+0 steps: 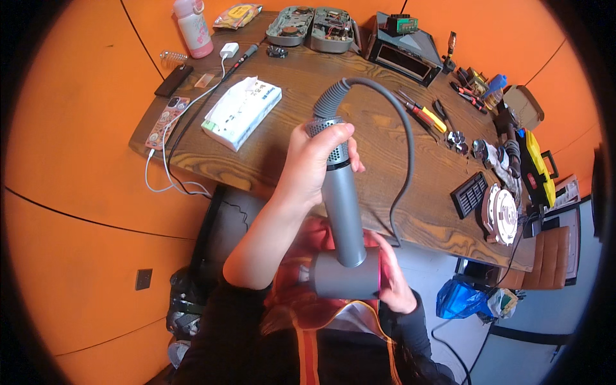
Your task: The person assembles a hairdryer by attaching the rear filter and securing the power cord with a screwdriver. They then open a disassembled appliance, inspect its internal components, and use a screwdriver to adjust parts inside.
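A grey hair dryer (343,212) is held upside down in front of my body, its handle end up and its round head low. My left hand (314,154) is closed around the perforated end of the handle, thumb across the mesh. Against the right, pink-rimmed end of the head rests my right hand (393,276), curved round it; some of its fingers are hidden behind. From the handle's ribbed sleeve a dark cord (407,147) loops over the table and drops past its front edge.
The wooden table (289,83) bears a tissue pack (244,112), a phone (168,122) and a soldering iron (240,61) at left. Opened grey casings (330,32) and a black box (404,54) stand at the back. Screwdrivers (423,115) and a white round part (500,215) lie right.
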`<state>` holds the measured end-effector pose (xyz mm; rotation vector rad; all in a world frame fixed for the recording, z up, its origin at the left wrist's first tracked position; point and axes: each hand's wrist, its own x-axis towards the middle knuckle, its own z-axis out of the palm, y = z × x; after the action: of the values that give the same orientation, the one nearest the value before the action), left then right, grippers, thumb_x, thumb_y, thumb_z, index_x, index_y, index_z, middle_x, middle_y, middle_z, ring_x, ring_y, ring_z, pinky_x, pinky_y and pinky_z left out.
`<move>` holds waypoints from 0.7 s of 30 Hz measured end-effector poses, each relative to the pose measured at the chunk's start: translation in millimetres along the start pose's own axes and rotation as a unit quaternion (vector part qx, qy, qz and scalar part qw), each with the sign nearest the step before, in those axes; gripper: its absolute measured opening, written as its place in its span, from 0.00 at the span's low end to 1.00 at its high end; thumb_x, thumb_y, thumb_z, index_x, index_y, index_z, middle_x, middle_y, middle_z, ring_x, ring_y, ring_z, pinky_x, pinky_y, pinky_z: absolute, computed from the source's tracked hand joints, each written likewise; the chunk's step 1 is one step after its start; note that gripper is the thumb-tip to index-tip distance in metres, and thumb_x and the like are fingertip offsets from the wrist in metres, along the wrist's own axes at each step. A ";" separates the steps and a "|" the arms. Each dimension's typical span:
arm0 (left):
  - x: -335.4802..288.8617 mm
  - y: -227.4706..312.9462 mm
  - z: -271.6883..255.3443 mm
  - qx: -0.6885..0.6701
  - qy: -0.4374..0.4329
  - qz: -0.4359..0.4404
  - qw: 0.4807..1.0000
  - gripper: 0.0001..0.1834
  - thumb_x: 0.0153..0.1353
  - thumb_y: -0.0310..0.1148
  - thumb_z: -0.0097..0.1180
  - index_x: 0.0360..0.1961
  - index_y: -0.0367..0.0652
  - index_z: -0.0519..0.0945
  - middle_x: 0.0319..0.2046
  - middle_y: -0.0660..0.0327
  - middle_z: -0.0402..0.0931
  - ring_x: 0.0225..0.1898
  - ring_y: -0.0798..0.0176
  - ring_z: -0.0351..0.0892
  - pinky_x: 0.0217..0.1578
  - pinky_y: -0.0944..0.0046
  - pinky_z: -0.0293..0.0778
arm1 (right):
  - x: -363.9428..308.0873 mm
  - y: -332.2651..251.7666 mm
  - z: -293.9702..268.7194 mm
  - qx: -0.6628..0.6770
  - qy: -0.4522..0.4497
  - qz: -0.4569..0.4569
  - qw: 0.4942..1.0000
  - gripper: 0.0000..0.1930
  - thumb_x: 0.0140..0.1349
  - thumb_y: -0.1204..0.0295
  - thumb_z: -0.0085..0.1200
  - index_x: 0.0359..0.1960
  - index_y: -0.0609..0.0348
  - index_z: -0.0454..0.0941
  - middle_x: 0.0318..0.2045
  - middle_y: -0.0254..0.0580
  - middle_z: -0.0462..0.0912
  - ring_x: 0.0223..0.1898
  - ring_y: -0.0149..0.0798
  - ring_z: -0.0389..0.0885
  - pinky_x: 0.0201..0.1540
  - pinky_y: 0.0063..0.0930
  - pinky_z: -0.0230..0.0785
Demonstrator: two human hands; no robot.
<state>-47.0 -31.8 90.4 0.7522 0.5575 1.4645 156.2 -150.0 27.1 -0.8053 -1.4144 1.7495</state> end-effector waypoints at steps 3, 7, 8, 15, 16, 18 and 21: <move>-15.6 -4.3 13.0 0.005 0.001 0.004 1.000 0.10 0.56 0.35 0.53 0.27 0.39 0.72 0.17 0.59 0.71 0.17 0.65 0.73 0.23 0.63 0.74 | -31.8 17.7 10.4 0.010 0.082 -0.027 0.996 0.55 0.33 0.68 0.68 0.64 0.66 0.46 0.60 0.48 0.57 0.63 0.40 0.54 0.65 0.32 0.41; -28.5 -2.8 21.4 -0.016 0.002 -0.013 1.000 0.12 0.56 0.38 0.54 0.27 0.40 0.73 0.18 0.58 0.73 0.18 0.64 0.75 0.26 0.62 0.78 | -54.9 26.0 11.7 -0.033 0.137 -0.042 0.989 0.55 0.36 0.52 0.69 0.61 0.69 0.50 0.60 0.49 0.58 0.64 0.42 0.54 0.65 0.33 0.41; -29.5 -1.3 22.2 -0.009 0.011 -0.040 0.999 0.13 0.56 0.40 0.54 0.28 0.40 0.73 0.20 0.57 0.75 0.20 0.62 0.77 0.29 0.60 0.80 | -58.1 26.3 12.6 -0.031 0.135 -0.042 0.989 0.55 0.36 0.50 0.68 0.61 0.70 0.50 0.60 0.49 0.58 0.63 0.42 0.55 0.65 0.33 0.41; -45.6 4.0 29.0 -0.032 -0.003 -0.075 0.997 0.13 0.56 0.40 0.55 0.28 0.39 0.74 0.22 0.54 0.77 0.23 0.59 0.80 0.30 0.59 0.80 | -70.3 25.4 20.6 -0.020 0.143 -0.046 0.988 0.55 0.35 0.49 0.67 0.60 0.70 0.52 0.59 0.50 0.59 0.62 0.42 0.56 0.64 0.32 0.43; -48.1 3.9 30.3 -0.018 -0.006 -0.063 0.998 0.13 0.56 0.40 0.55 0.28 0.39 0.74 0.22 0.54 0.77 0.23 0.59 0.80 0.30 0.60 0.79 | -72.0 26.5 20.8 -0.058 0.154 -0.052 0.985 0.55 0.35 0.49 0.67 0.60 0.70 0.52 0.58 0.50 0.60 0.62 0.42 0.57 0.63 0.32 0.44; -53.0 3.0 33.4 0.016 -0.011 -0.040 0.999 0.13 0.57 0.39 0.54 0.29 0.39 0.74 0.23 0.52 0.78 0.25 0.58 0.81 0.31 0.61 0.79 | -75.2 29.0 19.8 -0.120 0.179 -0.072 0.974 0.54 0.33 0.51 0.68 0.59 0.71 0.54 0.57 0.50 0.61 0.60 0.42 0.59 0.63 0.32 0.47; -57.9 1.2 37.7 0.026 -0.019 -0.025 0.999 0.12 0.57 0.38 0.54 0.29 0.39 0.74 0.25 0.51 0.79 0.26 0.56 0.81 0.31 0.63 0.78 | -79.0 31.1 16.4 -0.166 0.199 -0.083 0.962 0.53 0.31 0.52 0.68 0.58 0.71 0.56 0.55 0.50 0.63 0.58 0.43 0.62 0.61 0.33 0.50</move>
<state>-22.9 -93.5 109.9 0.8001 0.5837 1.3914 179.9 -229.2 1.6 -1.1108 -1.4612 1.1555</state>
